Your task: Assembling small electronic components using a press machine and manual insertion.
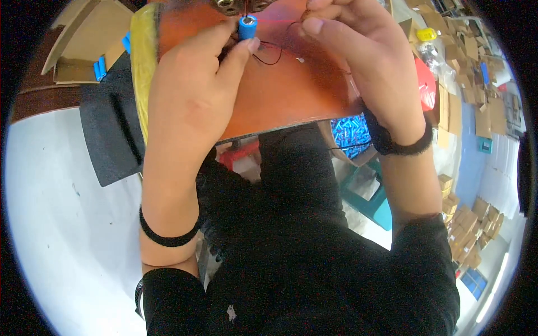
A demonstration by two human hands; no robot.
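My left hand (193,84) pinches a small blue cylindrical battery cell (247,27) between thumb and forefinger, held upright over an orange-brown work board (286,89). My right hand (350,50) is raised beside it, fingertips closed on a thin black wire (272,53) that loops from the cell across the board. Both wrists wear black bands. Metal ring fittings (227,5) sit at the board's far edge, partly cut off by the frame.
A yellow foam strip (143,61) edges the board on the left, beside a dark mat (109,129). A box of blue cells (350,131) lies under my right wrist. Cardboard boxes (84,39) at far left; several cartons (468,61) at right.
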